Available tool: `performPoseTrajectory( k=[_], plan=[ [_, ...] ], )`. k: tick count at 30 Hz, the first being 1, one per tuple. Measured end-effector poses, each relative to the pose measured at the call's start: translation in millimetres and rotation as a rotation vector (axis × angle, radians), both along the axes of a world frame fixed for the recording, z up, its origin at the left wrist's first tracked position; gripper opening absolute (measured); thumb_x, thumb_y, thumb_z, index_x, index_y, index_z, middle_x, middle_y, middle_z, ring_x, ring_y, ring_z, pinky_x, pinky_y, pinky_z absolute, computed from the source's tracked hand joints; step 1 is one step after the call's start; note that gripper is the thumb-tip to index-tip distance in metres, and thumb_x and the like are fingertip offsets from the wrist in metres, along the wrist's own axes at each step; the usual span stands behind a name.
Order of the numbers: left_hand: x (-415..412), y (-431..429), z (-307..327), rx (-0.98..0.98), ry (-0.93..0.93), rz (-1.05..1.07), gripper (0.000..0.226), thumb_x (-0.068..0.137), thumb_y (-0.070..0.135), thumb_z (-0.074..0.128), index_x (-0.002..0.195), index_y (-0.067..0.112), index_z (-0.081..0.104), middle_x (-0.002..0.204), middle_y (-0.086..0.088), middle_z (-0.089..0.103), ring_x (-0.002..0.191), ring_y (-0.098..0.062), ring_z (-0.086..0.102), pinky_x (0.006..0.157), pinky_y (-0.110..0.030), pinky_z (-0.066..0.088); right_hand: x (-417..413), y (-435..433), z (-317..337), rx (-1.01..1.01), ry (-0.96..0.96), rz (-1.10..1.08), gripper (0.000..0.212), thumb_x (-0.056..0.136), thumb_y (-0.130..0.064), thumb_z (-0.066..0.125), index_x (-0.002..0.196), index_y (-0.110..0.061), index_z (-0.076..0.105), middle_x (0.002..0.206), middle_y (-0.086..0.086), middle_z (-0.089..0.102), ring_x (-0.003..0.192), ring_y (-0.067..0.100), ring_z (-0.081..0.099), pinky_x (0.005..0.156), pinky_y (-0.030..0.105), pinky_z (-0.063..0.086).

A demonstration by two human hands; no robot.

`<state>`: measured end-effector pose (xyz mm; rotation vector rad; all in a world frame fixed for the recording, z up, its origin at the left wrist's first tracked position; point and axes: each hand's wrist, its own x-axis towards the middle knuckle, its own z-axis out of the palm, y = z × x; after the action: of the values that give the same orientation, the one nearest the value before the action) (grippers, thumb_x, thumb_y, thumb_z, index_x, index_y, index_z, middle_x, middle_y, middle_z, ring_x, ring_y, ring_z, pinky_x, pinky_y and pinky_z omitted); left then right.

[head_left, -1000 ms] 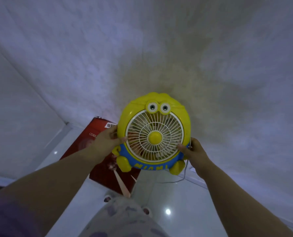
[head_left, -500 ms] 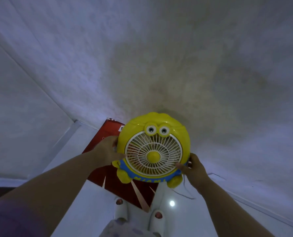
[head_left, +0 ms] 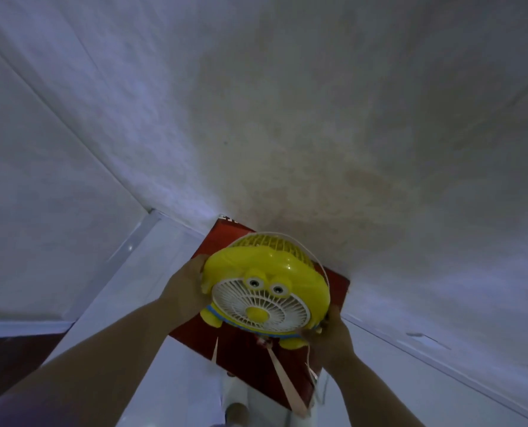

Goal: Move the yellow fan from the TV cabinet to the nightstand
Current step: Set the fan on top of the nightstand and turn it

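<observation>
The yellow fan (head_left: 265,291) has a white grille, two cartoon eyes and a blue band at its base. It is tilted forward, so its yellow top and rear grille show. My left hand (head_left: 184,288) grips its left side and my right hand (head_left: 327,334) grips its lower right side. Both hold it in the air above a red box. A white cord (head_left: 315,260) loops over the fan's top right. Neither the TV cabinet nor the nightstand shows.
A red box (head_left: 256,355) with pale ribbons lies against the pale wall (head_left: 287,118) on the glossy white floor (head_left: 170,380). A wall corner and skirting run down the left. A dark floor patch (head_left: 7,359) sits at lower left.
The fan has tipped forward, showing its top and back grille, and sits lower in view above the red box. The view has shifted down along the wall.
</observation>
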<state>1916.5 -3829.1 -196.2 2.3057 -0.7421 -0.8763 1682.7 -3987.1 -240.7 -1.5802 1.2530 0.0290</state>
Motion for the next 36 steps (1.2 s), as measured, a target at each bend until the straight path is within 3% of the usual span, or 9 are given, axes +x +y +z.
performPoseTrajectory(
  k=[3,8,12,15,20,22,28,33,36],
  plan=[
    [7,8,-23,0.014,-0.019,0.061,0.054,0.061,0.024,0.064,0.112,0.010,0.053,0.097,-0.007,0.059,0.089,-0.029,0.060,0.073,-0.028,0.040,13,9,-12,0.008,0.003,-0.024,0.045,0.066,-0.009,0.075,0.095,-0.024,0.044,0.075,-0.009,0.057,0.069,0.018,0.056,0.050,0.017,0.040],
    [10,14,-46,-0.010,0.010,0.135,0.047,0.060,0.018,0.056,0.106,0.011,0.056,0.086,0.002,0.058,0.078,-0.017,0.057,0.064,-0.017,0.040,28,26,-30,-0.019,0.011,-0.094,0.051,0.060,-0.011,0.073,0.095,-0.033,0.044,0.082,-0.003,0.062,0.079,0.027,0.060,0.066,0.037,0.053],
    [10,23,-60,-0.047,0.066,0.152,0.040,0.065,0.022,0.059,0.099,0.042,0.052,0.084,0.017,0.056,0.079,-0.011,0.057,0.068,-0.007,0.038,28,31,-40,0.004,-0.028,-0.066,0.050,0.065,0.007,0.072,0.084,-0.029,0.045,0.081,-0.008,0.061,0.076,0.016,0.064,0.052,0.019,0.046],
    [11,29,-64,0.020,0.109,0.167,0.041,0.074,0.002,0.063,0.108,0.021,0.052,0.083,0.008,0.056,0.075,-0.009,0.053,0.062,-0.004,0.040,29,31,-39,0.048,-0.054,-0.016,0.051,0.068,0.022,0.063,0.094,-0.020,0.047,0.090,-0.001,0.061,0.082,0.019,0.063,0.051,0.017,0.052],
    [11,38,-70,0.095,0.116,0.181,0.056,0.063,0.015,0.060,0.119,0.016,0.050,0.089,-0.007,0.063,0.084,-0.027,0.063,0.075,-0.041,0.055,32,32,-24,0.120,-0.128,-0.004,0.037,0.074,0.008,0.065,0.085,-0.020,0.043,0.079,-0.006,0.053,0.069,-0.004,0.064,0.047,0.005,0.040],
    [9,37,-69,0.114,0.125,0.196,0.055,0.065,0.018,0.060,0.118,0.024,0.049,0.091,-0.006,0.064,0.085,-0.027,0.063,0.078,-0.045,0.055,28,32,-19,0.047,-0.128,0.051,0.035,0.069,0.006,0.066,0.078,-0.017,0.041,0.075,-0.003,0.056,0.068,0.005,0.064,0.046,0.005,0.041],
    [-6,34,-51,0.078,0.087,0.158,0.055,0.076,0.006,0.062,0.128,0.019,0.047,0.113,0.000,0.058,0.108,-0.024,0.058,0.091,-0.034,0.047,18,32,-5,-0.006,-0.140,0.085,0.038,0.072,0.012,0.064,0.086,-0.020,0.048,0.081,0.000,0.059,0.067,-0.001,0.064,0.053,0.007,0.045],
    [-12,33,-40,0.006,0.086,0.159,0.063,0.064,-0.004,0.065,0.121,0.016,0.051,0.102,0.004,0.057,0.098,-0.019,0.058,0.069,-0.012,0.039,5,30,-6,-0.026,-0.082,0.112,0.051,0.065,-0.021,0.068,0.111,-0.032,0.050,0.109,0.002,0.063,0.099,0.016,0.063,0.084,0.042,0.054],
    [-18,31,-27,-0.032,0.081,0.139,0.069,0.062,-0.004,0.066,0.124,0.020,0.049,0.113,0.003,0.054,0.104,-0.016,0.054,0.065,-0.005,0.036,9,30,9,-0.076,-0.067,0.147,0.045,0.069,-0.018,0.070,0.110,-0.027,0.053,0.109,0.004,0.063,0.101,0.020,0.062,0.083,0.034,0.052]
  ],
)
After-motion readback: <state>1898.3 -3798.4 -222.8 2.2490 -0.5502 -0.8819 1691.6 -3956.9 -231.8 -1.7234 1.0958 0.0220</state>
